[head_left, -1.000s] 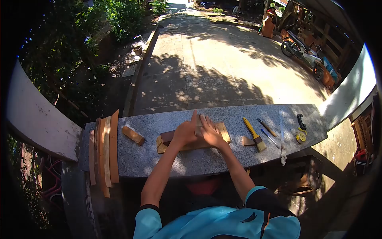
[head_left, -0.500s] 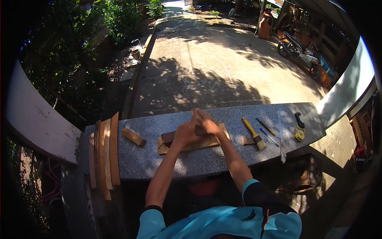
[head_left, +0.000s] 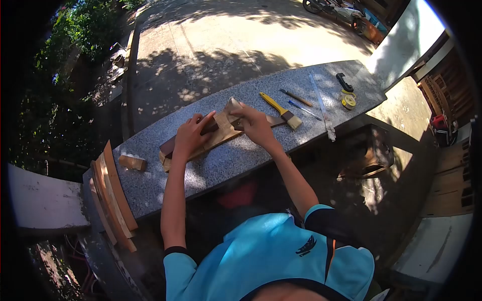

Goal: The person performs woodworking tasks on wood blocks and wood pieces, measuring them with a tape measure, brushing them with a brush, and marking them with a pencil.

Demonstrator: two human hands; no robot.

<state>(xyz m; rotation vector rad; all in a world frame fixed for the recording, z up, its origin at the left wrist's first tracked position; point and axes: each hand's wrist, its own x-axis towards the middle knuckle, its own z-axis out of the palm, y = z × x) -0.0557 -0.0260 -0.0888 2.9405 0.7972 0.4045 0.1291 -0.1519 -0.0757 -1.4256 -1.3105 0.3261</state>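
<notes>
On the stone counter [head_left: 211, 175] lies a pale wooden board [head_left: 227, 131], set at a slant, with a dark reddish-brown piece [head_left: 168, 147] along it. My left hand [head_left: 189, 138] grips that dark piece from above, thumb and index finger on either side of it. Between the fingers of my right hand [head_left: 255, 126] is a curled grey-brown sheet [head_left: 233, 104], its tip standing up over the board's far edge. My right palm hides part of the board. Beyond this hand, a flat brown strip [head_left: 275, 121] reaches toward the paintbrush [head_left: 277, 107].
Right of the brush lie a blue pen [head_left: 304, 110], a brown stick [head_left: 296, 98], a long ruler [head_left: 317, 95] and a yellow tape measure [head_left: 348, 102]. A small wooden block [head_left: 132, 162] and several curved wooden strips [head_left: 111, 193] occupy the left end.
My hands have come apart: the left now sits on the dark piece, the right holds the curled sheet up. The view has tilted down and turned, so the counter appears slanted.
</notes>
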